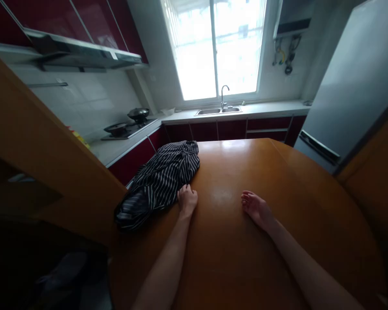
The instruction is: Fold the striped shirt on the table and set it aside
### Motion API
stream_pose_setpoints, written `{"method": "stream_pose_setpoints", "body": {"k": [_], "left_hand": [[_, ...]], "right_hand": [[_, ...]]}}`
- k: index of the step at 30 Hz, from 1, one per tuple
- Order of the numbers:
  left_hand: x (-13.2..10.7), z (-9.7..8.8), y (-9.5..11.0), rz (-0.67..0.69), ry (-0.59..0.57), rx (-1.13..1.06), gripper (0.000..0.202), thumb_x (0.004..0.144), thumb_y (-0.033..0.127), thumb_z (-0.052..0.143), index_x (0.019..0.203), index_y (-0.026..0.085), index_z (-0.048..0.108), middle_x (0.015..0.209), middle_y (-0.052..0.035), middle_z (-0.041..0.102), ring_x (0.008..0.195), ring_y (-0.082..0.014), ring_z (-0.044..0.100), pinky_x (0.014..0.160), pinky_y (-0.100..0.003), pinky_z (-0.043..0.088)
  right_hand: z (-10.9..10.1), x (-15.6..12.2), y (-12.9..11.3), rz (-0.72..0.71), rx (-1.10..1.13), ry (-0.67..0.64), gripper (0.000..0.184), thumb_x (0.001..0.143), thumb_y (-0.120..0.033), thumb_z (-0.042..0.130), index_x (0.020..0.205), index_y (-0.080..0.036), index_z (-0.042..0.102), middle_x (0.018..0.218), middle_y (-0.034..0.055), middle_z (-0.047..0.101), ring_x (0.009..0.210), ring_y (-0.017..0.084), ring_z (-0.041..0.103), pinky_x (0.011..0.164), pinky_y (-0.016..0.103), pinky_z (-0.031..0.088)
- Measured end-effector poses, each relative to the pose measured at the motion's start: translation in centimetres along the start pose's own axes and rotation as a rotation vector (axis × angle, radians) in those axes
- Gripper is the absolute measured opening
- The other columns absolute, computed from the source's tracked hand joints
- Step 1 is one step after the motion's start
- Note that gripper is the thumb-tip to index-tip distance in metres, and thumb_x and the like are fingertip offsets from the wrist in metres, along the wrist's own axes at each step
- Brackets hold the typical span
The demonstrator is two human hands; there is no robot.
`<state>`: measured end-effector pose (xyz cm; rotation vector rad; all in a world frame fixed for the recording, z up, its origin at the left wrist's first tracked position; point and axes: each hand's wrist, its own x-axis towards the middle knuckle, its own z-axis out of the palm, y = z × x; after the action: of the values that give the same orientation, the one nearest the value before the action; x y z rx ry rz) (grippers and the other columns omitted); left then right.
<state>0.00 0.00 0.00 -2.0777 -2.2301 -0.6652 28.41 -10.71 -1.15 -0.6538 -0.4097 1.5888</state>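
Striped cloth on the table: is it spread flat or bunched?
Bunched: the striped cloth shows creases, and its stripes bend in different directions.

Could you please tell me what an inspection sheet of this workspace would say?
Surface: wooden table, rounded at the right, with glare near the far edge.
Job's things: striped cloth, rumpled, at the table's left side.
Clutter: yellow item at the far left, partly hidden.
Hands: left hand at the cloth's edge, grip unclear; right hand apart from it, fingers loosely curled, nothing seen in it.
Cables: nothing seen.
Surroundings: stove with two pans, sink below the window, fridge at the right.
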Motion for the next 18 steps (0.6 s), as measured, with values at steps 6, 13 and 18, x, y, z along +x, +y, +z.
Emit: {"method": "stream_pose_setpoints", "body": {"k": [6, 13, 18], "left_hand": [[-1.5, 0.4, 2.3, 0.135, -0.039, -0.058, 0.039, 0.093, 0.017, 0.048, 0.123, 0.010, 0.071, 0.128, -0.0145, 0.067, 0.116, -0.0270, 0.060, 0.103, -0.035, 0.045], [-3.6, 0.5, 4.4, 0.255, -0.069, -0.183, 0.033, 0.093, 0.015, 0.052, 0.118, 0.013, 0.074, 0.124, -0.0117, 0.069, 0.111, -0.0236, 0.061, 0.103, -0.034, 0.047], [-4.4, 0.2, 5.4, 0.374, -0.119, -0.311, 0.030, 0.090, 0.015, 0.055, 0.114, 0.014, 0.075, 0.121, -0.0111, 0.071, 0.111, -0.0236, 0.062, 0.104, -0.036, 0.047]], "right_hand": [[0.0, -0.1, -0.2, 0.020, 0.027, 0.015, 0.019, 0.070, -0.019, 0.075, 0.088, -0.021, 0.073, 0.081, 0.0015, 0.074, 0.067, 0.013, 0.064, 0.061, 0.023, 0.054], [-0.3, -0.1, -0.2, 0.012, 0.020, 0.003, 0.019, 0.072, -0.020, 0.075, 0.091, -0.021, 0.072, 0.083, 0.0015, 0.074, 0.068, 0.012, 0.065, 0.062, 0.023, 0.054], [-0.2, -0.1, -0.3, 0.006, -0.004, -0.011, 0.019, 0.072, -0.021, 0.076, 0.091, -0.024, 0.071, 0.082, -0.0003, 0.074, 0.068, 0.012, 0.064, 0.063, 0.024, 0.054]]}}
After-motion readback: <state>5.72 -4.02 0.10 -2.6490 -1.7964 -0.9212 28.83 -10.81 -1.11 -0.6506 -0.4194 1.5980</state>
